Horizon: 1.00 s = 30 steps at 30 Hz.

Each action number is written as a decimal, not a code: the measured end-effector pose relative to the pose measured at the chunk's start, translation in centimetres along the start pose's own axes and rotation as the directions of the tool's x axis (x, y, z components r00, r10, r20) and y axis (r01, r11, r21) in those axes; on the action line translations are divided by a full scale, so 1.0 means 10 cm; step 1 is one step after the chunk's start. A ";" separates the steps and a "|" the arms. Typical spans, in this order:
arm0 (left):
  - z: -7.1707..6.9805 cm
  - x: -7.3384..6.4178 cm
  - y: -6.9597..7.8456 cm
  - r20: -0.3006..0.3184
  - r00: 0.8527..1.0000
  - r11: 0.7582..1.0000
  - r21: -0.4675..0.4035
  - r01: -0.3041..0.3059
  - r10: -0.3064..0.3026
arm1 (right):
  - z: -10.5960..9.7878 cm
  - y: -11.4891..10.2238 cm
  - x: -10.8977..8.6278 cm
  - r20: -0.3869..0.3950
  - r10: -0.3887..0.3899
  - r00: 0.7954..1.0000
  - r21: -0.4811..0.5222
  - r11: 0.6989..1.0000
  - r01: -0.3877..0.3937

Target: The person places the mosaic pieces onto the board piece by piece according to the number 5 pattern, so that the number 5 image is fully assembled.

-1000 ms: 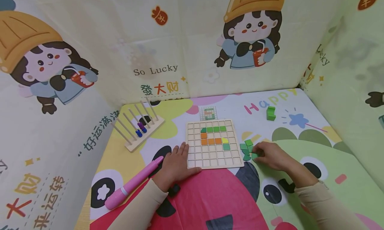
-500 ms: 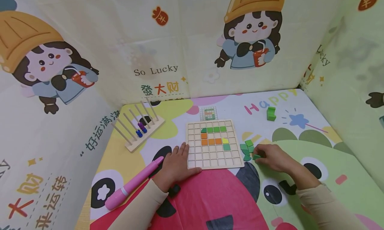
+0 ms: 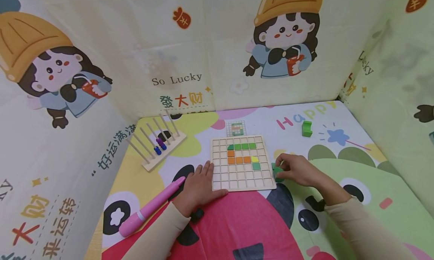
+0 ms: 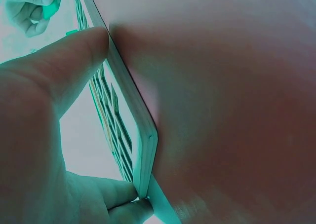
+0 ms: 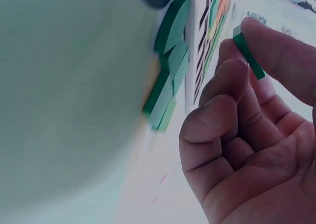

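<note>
A wooden grid board lies flat in the middle of the head view. Orange, green, teal and yellow tiles fill some of its squares. My left hand rests at the board's near left corner, the thumb along the front edge and the other fingers against the left side. Beyond the board's right edge, my right hand pinches a green tile between thumb and forefinger, held above the table in the right wrist view. Below it several loose green tiles lie close to the board, partly hidden by the hand in the head view.
Behind the board is a small printed pattern card. A wooden peg rack with blue and purple beads stands at the left, near a pink pen-like stick. A green block sits at the back right.
My right hand has picked a green tile from the right of the loose group, lifted it and moved left towards the board. The left hand has stayed in place.
</note>
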<state>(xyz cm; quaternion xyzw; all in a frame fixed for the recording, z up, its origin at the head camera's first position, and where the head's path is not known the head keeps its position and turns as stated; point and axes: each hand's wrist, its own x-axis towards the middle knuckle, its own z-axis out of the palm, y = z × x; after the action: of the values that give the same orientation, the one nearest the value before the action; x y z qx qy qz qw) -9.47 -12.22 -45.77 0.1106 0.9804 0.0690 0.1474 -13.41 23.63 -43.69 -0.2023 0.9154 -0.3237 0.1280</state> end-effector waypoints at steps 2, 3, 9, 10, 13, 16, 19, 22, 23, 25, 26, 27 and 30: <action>-0.01 0.00 0.00 0.003 1.000 1.000 0.003 0.001 -0.001 | 0.03 -0.03 0.04 0.006 -0.005 1.000 0.007 1.000 0.005; -0.01 0.00 0.00 0.003 1.000 1.000 0.002 0.001 -0.001 | 0.05 -0.05 0.07 0.009 -0.009 1.000 0.008 1.000 0.009; 0.00 0.01 0.00 0.005 1.000 1.000 0.004 0.004 -0.004 | 0.16 -0.15 0.21 0.040 -0.043 0.998 0.021 0.999 0.042; 0.00 0.01 0.00 0.006 1.000 1.000 0.007 0.005 -0.005 | 0.18 -0.16 0.23 0.043 -0.048 0.998 0.022 0.999 0.048; 0.01 0.01 0.00 0.007 1.000 1.000 0.007 0.006 -0.006 | 0.22 -0.21 0.28 0.051 -0.064 0.997 0.014 0.998 0.063; 0.01 0.01 0.00 0.009 1.000 1.000 0.003 0.006 -0.006 | 0.25 -0.25 0.30 0.052 -0.064 0.997 0.008 0.998 0.064; 0.00 0.01 0.00 0.012 1.000 1.000 0.002 0.005 -0.005 | 0.28 -0.28 0.33 0.048 -0.068 0.997 -0.004 0.998 0.068; 0.00 0.01 0.01 0.013 1.000 1.000 0.008 0.004 -0.004 | 0.30 -0.31 0.35 0.046 -0.086 0.995 -0.013 0.996 0.087; 0.00 0.01 0.01 0.012 1.000 1.000 0.009 0.004 -0.004 | 0.30 -0.31 0.36 0.047 -0.090 0.995 -0.017 0.996 0.091; 0.00 0.01 0.01 0.012 1.000 1.000 0.011 0.003 -0.003 | 0.30 -0.32 0.37 0.050 -0.095 0.994 -0.021 0.995 0.096; -0.01 0.01 0.01 0.011 1.000 1.000 0.010 0.001 -0.002 | 0.31 -0.32 0.37 0.051 -0.097 0.994 -0.025 0.995 0.099; -0.01 0.01 0.01 0.009 1.000 1.000 0.010 -0.001 0.001 | 0.31 -0.32 0.38 0.053 -0.099 0.994 -0.026 0.995 0.101; -0.01 0.00 0.01 0.013 1.000 1.000 0.013 -0.001 0.001 | 0.32 -0.32 0.38 0.054 -0.090 0.994 -0.027 0.995 0.092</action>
<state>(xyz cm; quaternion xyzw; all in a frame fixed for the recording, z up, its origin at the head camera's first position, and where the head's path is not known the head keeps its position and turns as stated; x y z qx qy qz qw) -9.52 -12.12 -45.66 0.1127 0.9798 0.0619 0.1531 -14.67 17.93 -44.42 -0.2540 0.9062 -0.3103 0.1343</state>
